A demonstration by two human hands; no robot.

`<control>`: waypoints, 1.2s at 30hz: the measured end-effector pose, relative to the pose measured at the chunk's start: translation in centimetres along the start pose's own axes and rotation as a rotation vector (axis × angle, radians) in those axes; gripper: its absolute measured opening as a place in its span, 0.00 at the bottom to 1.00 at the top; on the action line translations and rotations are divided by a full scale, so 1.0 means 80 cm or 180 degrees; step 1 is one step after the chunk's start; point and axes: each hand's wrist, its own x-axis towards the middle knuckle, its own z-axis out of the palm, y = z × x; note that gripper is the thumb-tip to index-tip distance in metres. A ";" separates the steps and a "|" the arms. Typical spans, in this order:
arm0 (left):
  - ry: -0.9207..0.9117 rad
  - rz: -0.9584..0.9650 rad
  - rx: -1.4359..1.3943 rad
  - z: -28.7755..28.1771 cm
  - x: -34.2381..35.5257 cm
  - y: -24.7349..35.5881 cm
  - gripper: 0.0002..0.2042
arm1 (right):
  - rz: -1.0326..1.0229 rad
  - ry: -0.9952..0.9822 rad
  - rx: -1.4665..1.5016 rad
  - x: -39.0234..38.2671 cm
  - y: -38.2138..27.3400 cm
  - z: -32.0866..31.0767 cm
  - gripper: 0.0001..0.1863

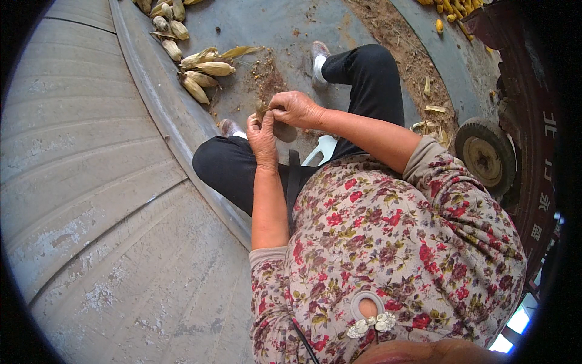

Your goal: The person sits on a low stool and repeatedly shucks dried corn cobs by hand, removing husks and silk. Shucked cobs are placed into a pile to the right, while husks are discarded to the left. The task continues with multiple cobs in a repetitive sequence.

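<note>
Both my hands meet in front of my knees on a dull brownish, rounded thing (pixel 284 131); its kind is hard to tell, as the fingers cover much of it. My left hand (pixel 263 141) is closed, thumb and fingers pinching its near left side. From the right, my right hand (pixel 296 110) reaches across with its fingers pinched at the upper part. On the ground beyond the left knee lie several corn ears in dry, pale husks (pixel 203 71). Loose kernels and crumbs (pixel 267 71) are scattered beside them.
A large ribbed grey metal panel (pixel 91 182) fills the left side. More husked-over ears (pixel 170 27) lie along its far edge. Bare yellow corn (pixel 451 9) is heaped at far right. A dark red vehicle with a tyre (pixel 485 156) stands at right. A pale plastic seat (pixel 321 150) shows beneath me.
</note>
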 end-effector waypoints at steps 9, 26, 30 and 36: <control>-0.0205 -0.0196 -0.0256 0.002 0.003 -0.001 0.09 | 0.0619 0.0202 0.0167 0.001 0.014 0.011 0.10; 0.0719 -0.0448 -0.1384 -0.022 0.022 -0.012 0.10 | -0.0019 0.0446 0.0791 -0.044 0.002 0.018 0.09; 0.0235 -0.0175 -0.1070 -0.012 0.020 -0.014 0.12 | -0.0781 0.0530 0.0389 -0.033 -0.025 0.026 0.09; 0.0514 -0.0299 -0.1351 -0.021 0.027 -0.023 0.13 | 0.0626 -0.0181 0.2528 -0.028 -0.030 0.031 0.09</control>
